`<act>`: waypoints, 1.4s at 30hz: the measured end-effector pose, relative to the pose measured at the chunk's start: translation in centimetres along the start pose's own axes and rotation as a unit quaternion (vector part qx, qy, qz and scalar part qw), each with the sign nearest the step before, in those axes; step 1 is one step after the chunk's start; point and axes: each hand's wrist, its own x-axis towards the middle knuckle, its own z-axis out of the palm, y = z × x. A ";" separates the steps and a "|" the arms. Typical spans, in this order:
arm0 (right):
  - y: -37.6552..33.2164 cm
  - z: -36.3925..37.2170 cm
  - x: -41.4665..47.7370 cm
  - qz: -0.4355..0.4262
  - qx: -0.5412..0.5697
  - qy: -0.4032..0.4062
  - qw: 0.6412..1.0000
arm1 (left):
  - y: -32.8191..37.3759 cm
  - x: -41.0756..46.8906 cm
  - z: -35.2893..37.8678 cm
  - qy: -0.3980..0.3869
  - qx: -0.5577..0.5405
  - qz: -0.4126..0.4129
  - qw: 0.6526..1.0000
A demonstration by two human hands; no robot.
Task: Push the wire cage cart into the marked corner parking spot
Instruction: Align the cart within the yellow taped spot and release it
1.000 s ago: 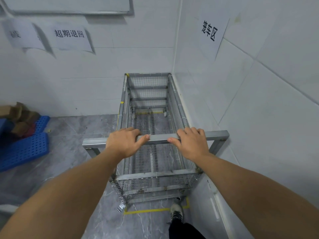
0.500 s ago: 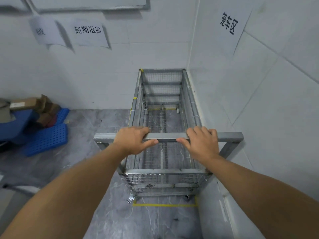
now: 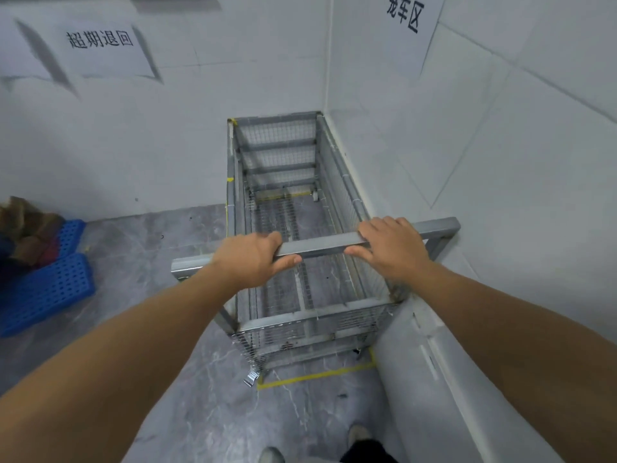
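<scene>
Wire cage cart (image 3: 283, 235) sits deep in the corner, far end near the back wall, near end just inside the yellow tape line (image 3: 317, 375); left hand (image 3: 248, 259) and right hand (image 3: 389, 245) grip clamped on handle bar (image 3: 320, 243) to steer square.

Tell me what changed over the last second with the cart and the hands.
The wire cage cart rolled slightly further into the corner; more yellow floor tape now shows behind its near end. Nothing was grasped or released: the left hand and right hand stay on the handle bar.
</scene>
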 end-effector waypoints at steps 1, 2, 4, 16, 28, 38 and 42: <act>-0.2 -0.3 0.1 0.003 0.005 -0.014 1.000 | 0.0 -0.1 0.0 0.006 0.002 0.001 1.000; -0.4 -0.5 0.3 0.005 0.007 -0.028 1.000 | -0.1 0.0 0.0 0.010 0.006 0.001 1.000; -0.9 -0.6 0.3 0.008 0.010 -0.042 0.999 | 0.1 0.1 0.1 0.015 0.012 0.004 1.000; -2.5 -0.1 -0.3 0.026 0.052 -0.012 0.998 | 0.9 -0.3 -0.4 0.009 0.015 -0.041 0.999; -2.5 0.2 -0.4 0.038 0.057 0.010 0.998 | 1.1 -0.1 -0.1 0.002 0.012 -0.063 0.998; -2.4 0.0 -0.1 0.030 0.023 0.007 0.999 | 1.3 -0.5 -0.2 0.004 0.013 -0.083 0.996; -2.5 0.0 -0.1 0.034 0.021 0.007 0.999 | 1.4 -0.5 -0.4 -0.005 -0.004 -0.085 0.996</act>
